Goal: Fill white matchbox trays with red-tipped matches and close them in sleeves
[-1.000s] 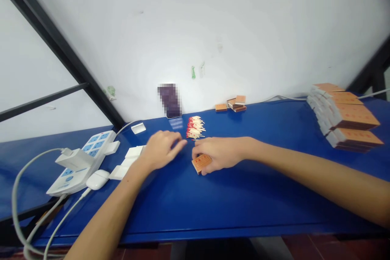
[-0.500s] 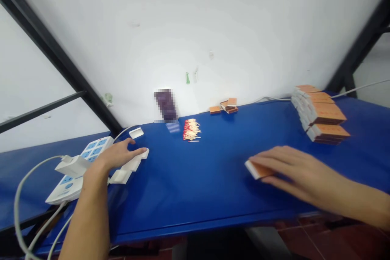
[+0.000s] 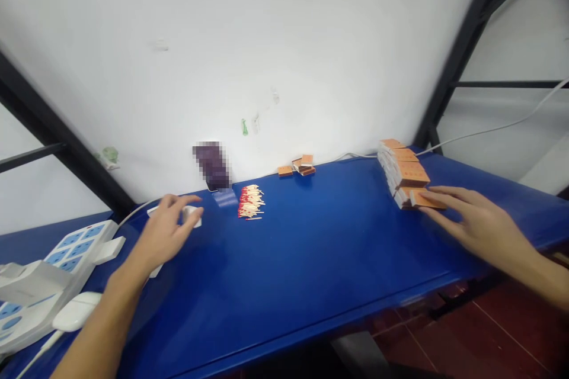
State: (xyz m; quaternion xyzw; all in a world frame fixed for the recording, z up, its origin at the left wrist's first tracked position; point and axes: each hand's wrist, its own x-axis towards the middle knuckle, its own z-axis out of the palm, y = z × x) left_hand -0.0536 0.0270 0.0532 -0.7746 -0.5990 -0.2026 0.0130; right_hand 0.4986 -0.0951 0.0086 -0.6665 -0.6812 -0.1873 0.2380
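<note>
My right hand reaches out to the right with its fingers stretched flat. Its fingertips rest on an orange matchbox lying at the near end of a leaning stack of orange matchboxes on the blue table. On the left side of the table, the thumb and fingers of my left hand pinch a small white matchbox tray. A second white tray peeks out under that wrist. A pile of red-tipped matches lies between the hands, near the wall.
A few more orange matchboxes sit by the wall. A white and blue power strip with plugs and cables and a white earbud case are at the far left. A blurred dark object leans on the wall. Black frame posts stand at both ends.
My right hand carried the orange matchbox from the table's middle to the stack at the right. My left hand moved left and took hold of a white tray. The view swung right.
</note>
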